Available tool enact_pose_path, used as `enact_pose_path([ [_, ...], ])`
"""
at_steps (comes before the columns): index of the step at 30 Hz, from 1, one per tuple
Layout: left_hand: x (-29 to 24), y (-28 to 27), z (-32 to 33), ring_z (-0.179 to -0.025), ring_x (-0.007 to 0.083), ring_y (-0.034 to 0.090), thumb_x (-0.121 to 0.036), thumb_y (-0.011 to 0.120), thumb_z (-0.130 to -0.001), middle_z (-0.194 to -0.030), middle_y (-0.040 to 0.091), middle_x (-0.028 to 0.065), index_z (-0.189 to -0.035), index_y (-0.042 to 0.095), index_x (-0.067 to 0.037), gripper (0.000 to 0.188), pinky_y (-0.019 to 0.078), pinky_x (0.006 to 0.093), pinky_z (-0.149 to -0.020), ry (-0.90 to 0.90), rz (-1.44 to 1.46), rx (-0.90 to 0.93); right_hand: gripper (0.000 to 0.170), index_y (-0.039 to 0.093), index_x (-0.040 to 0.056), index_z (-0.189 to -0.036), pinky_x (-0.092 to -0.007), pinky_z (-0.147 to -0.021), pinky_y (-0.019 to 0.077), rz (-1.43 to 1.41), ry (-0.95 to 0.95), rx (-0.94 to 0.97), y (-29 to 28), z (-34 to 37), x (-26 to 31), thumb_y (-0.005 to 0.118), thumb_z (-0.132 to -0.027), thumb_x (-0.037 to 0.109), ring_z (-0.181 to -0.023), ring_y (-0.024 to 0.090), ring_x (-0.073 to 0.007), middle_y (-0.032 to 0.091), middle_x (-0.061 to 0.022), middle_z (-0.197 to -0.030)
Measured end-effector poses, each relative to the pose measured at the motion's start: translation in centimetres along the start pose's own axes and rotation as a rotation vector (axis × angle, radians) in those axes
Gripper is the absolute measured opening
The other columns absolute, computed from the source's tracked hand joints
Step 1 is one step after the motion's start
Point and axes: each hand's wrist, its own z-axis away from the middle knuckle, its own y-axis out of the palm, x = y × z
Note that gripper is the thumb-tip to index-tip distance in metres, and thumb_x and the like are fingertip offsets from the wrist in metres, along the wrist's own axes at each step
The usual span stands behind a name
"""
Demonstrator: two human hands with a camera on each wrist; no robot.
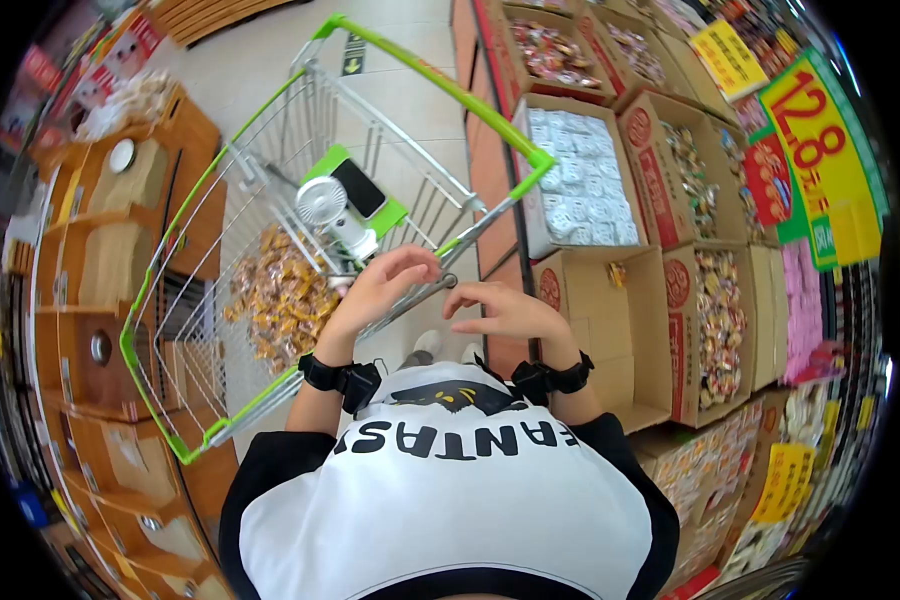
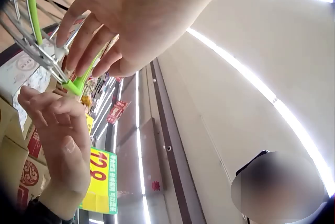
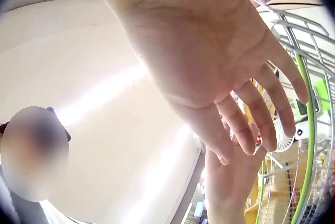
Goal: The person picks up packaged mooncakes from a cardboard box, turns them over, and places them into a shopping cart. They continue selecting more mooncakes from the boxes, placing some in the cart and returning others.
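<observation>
My left hand [image 1: 385, 285] hovers over the near edge of a shopping cart [image 1: 134, 318], its fingers loosely bent and holding nothing. Just to its right, my right hand [image 1: 510, 310] is held up with relaxed fingers, a small gap between the two. In the right wrist view the right hand's fingers [image 3: 256, 111] spread loosely, and in the left wrist view the left palm [image 2: 136, 20] faces the camera bare. Inside the cart lies a heap of gold-wrapped candies [image 1: 280, 300]. A white handheld fan [image 1: 322, 202] and a dark-screened phone [image 1: 358, 190] sit by the cart's green panel.
Cartons of wrapped sweets line the right side, among them a carton [image 1: 595, 330] with one small wrapped piece inside. Blue-white packets [image 1: 580, 180] fill another. A yellow price sign [image 1: 820, 150] stands behind them. Wooden shelving [image 1: 70, 290] runs along the left.
</observation>
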Motion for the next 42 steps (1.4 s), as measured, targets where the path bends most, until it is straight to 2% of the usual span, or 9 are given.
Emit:
enact_pose_path([
  [5,0.2,2.4,-3.3,-0.088,0.014,0.054,-0.009,0.044,-0.086,-0.091,0.056,0.0075,-0.099,0.051,0.002,0.019,0.0429,0.0272,-0.08,-0.056,0.067,0.157,0.021,0.052,0.0004,-0.095,-0.0283,-0.08,0.0426,-0.081,0.077,-0.209,-0.4,3.9,0.0,0.058,-0.078,0.011,-0.09,0.054,-0.0162,0.057,-0.008,-0.092],
  [10,0.1,6.0,-6.2,-0.082,0.0151,0.056,-0.011,0.042,-0.088,-0.082,0.06,0.0101,-0.082,0.048,-0.001,0.014,0.0437,0.0266,-0.075,-0.106,0.106,0.266,0.02,0.052,0.0003,-0.096,-0.027,-0.079,0.043,-0.094,0.129,-0.414,-0.5,8.1,0.0,0.056,-0.079,0.011,-0.089,0.054,-0.0152,0.057,-0.0078,-0.092],
  [19,1.3,12.1,-10.1,-0.073,0.0155,0.057,-0.01,0.044,-0.086,-0.074,0.06,0.0086,-0.084,0.048,-0.001,0.01,0.0431,0.0252,-0.07,-0.075,0.098,0.573,0.019,0.052,0.0024,-0.096,-0.0269,-0.08,0.0419,-0.145,0.192,-0.771,0.3,15.2,0.0,0.056,-0.081,0.013,-0.089,0.054,-0.0146,0.056,-0.0065,-0.093],
  [21,1.3,13.6,-10.6,-0.073,0.0167,0.058,-0.01,0.041,-0.086,-0.073,0.06,0.0119,-0.079,0.045,-0.002,0.012,0.0427,0.0272,-0.073,-0.081,0.014,0.645,0.019,0.052,0.0027,-0.097,-0.0266,-0.082,0.0412,-0.173,0.212,-0.836,0.6,16.8,0.2,0.055,-0.081,0.012,-0.092,0.053,-0.0138,0.055,-0.0053,-0.094],
  [29,1.0,19.1,-12.5,-0.068,0.0159,0.059,-0.011,0.042,-0.085,-0.067,0.06,0.0097,-0.075,0.047,-0.002,0.014,0.0436,0.0262,-0.07,-0.1,-0.007,0.81,0.017,0.052,0.003,-0.096,-0.0267,-0.08,0.0424,-0.116,0.234,-1.136,1.9,23.1,0.2,0.053,-0.083,0.014,-0.087,0.054,-0.0129,0.056,-0.0045,-0.089],
  [32,1.7,20.7,-13.6,-0.065,0.015,0.058,-0.012,0.043,-0.087,-0.066,0.059,0.0086,-0.077,0.048,-0.001,0.015,0.0449,0.0246,-0.065,-0.079,-0.003,0.898,0.018,0.052,0.0036,-0.096,-0.0253,-0.078,0.0424,-0.158,0.263,-1.273,2.6,25.1,0.3,0.054,-0.083,0.015,-0.087,0.054,-0.0119,0.056,-0.0037,-0.089],
  [36,1.0,22.9,-14.3,-0.066,0.0153,0.059,-0.01,0.042,-0.086,-0.067,0.059,0.0087,-0.075,0.047,-0.002,0.015,0.0439,0.0241,-0.069,-0.068,-0.034,0.93,0.017,0.053,0.0038,-0.095,-0.0248,-0.077,0.0425,-0.145,0.314,-1.409,3.2,27.4,-0.1,0.054,-0.084,0.016,-0.086,0.054,-0.0116,0.056,-0.0036,-0.089],
  [39,1.4,24.6,-15.2,-0.069,0.0146,0.058,-0.009,0.042,-0.086,-0.07,0.06,0.0082,-0.081,0.046,-0.003,0.009,0.0442,0.0233,-0.07,-0.031,-0.083,0.966,0.015,0.054,0.0037,-0.094,-0.0244,-0.076,0.0422,-0.126,0.332,-1.552,3.1,29.0,-1.1,0.054,-0.083,0.015,-0.085,0.053,-0.0116,0.056,-0.0037,-0.088],
  [42,1.7,26.5,-15.8,-0.074,0.014,0.057,-0.008,0.043,-0.086,-0.077,0.059,0.0089,-0.092,0.044,-0.003,0.008,0.0445,0.0238,-0.071,-0.059,0.02,1.026,0.016,0.055,0.0035,-0.093,-0.0237,-0.076,0.041,-0.048,0.368,-1.804,2.6,30.7,-2.1,0.055,-0.08,0.013,-0.083,0.053,-0.0116,0.057,-0.0038,-0.088],
])
